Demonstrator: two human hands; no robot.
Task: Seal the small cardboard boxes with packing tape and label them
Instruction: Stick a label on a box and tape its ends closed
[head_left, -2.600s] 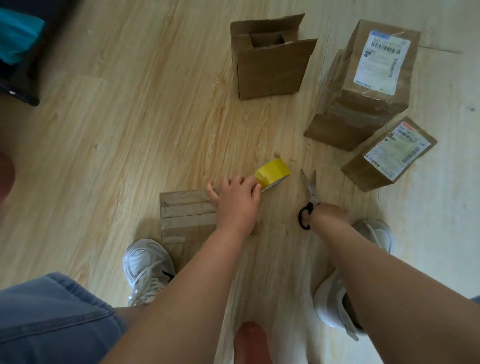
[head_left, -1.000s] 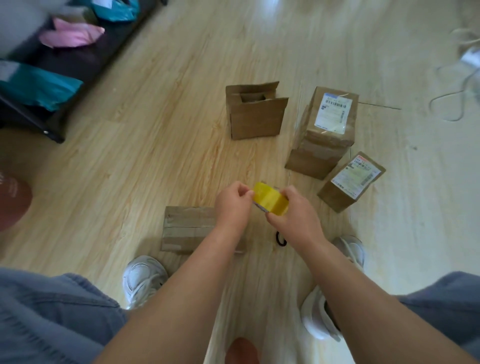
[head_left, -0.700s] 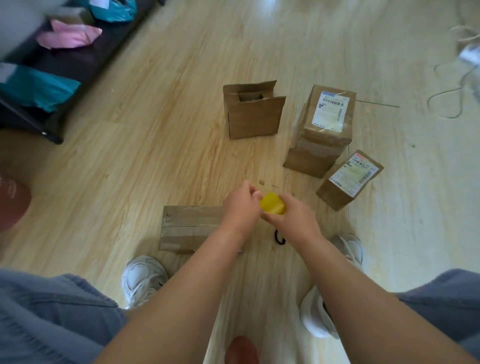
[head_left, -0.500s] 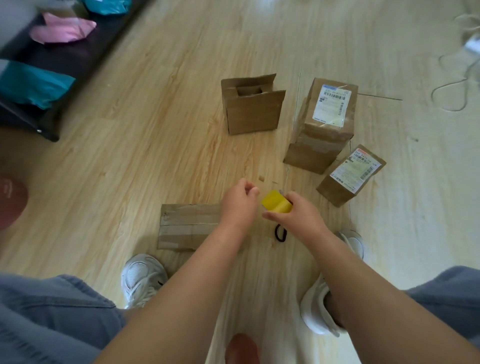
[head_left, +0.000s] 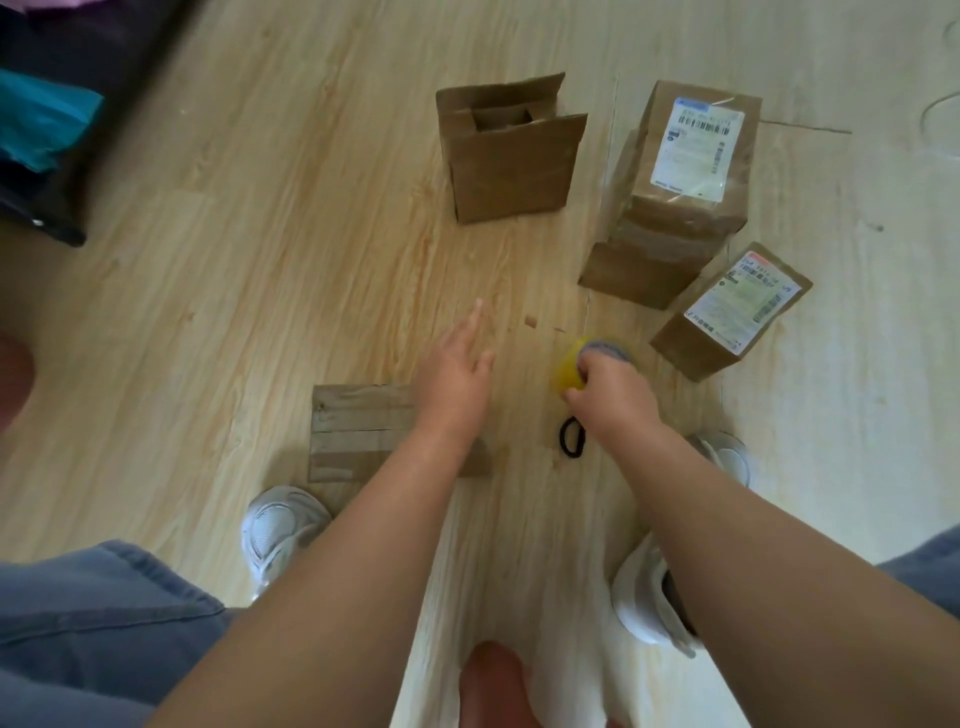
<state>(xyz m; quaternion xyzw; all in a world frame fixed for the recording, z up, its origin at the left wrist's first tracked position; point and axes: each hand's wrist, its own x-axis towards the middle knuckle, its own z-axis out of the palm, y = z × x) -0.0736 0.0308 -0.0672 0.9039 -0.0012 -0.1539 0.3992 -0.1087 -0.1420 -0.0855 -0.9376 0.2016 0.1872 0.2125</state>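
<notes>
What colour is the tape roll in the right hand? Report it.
Yellow. The tape roll shows in the head view, gripped by the right hand.

Right hand (head_left: 613, 395) (curled) on tape roll (head_left: 571, 371)

Left hand (head_left: 454, 371) reaches, fingers straight, toward 12 o'clock; at its 3 o'clock, right hand (head_left: 613, 395) grips the tape roll (head_left: 567, 371).

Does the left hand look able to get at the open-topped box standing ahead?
Probably yes: the left hand is open and empty, fingers pointing toward the open-topped box, with only bare floor between them.
</notes>
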